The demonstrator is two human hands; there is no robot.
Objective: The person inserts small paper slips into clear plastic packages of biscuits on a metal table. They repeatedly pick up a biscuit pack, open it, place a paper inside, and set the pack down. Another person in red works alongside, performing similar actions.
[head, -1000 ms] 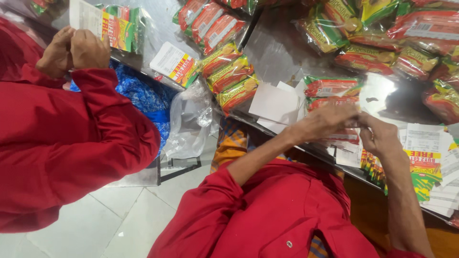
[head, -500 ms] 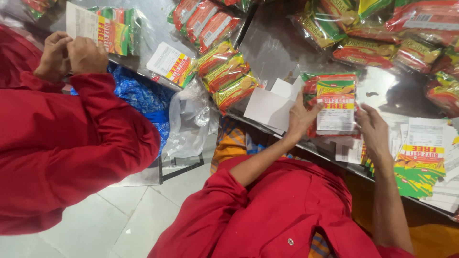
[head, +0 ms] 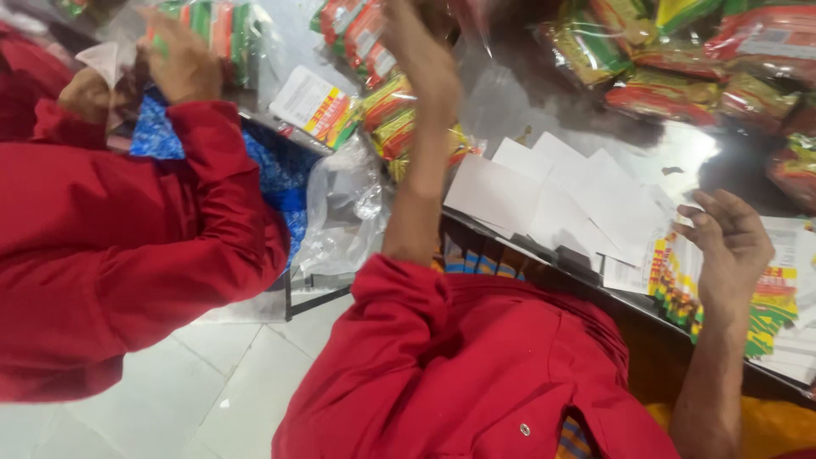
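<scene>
A stack of printed cards (head: 769,319), striped in red, yellow and green with white faces, is seen at the right edge of the table (head: 714,161), and the right hand (head: 731,242) rests on it. Its fingers are loosely curled and slightly spread, the fingertips touching the top card; nothing is gripped. Just to the left of that stack, a loose spread of plain white paper sheets (head: 552,195) is laid overlapping on the glossy, reflective tabletop.

The left hand (head: 421,55) is raised well above the table, blurred by motion, beside a clear, shiny plastic film (head: 489,64); whether the film is held and how the fingers stand cannot be told.

Along the far side of the table, filled cellophane packets (head: 680,68) in red, green and yellow are piled in a row, their wrapping crinkled and gleaming. More such packets (head: 395,115) lie nearer, by the raised forearm, and one flat white card with a coloured edge (head: 310,106) lies to their left.

At the left, another person in a red sleeve (head: 144,229) is seen, both hands (head: 174,64) lifted to a small white slip of paper (head: 106,59). A crumpled blue plastic bag (head: 280,170) and a clear plastic bag (head: 344,212) hang beside the table edge, above a pale tiled floor (head: 221,391). Their contents cannot be made out.
</scene>
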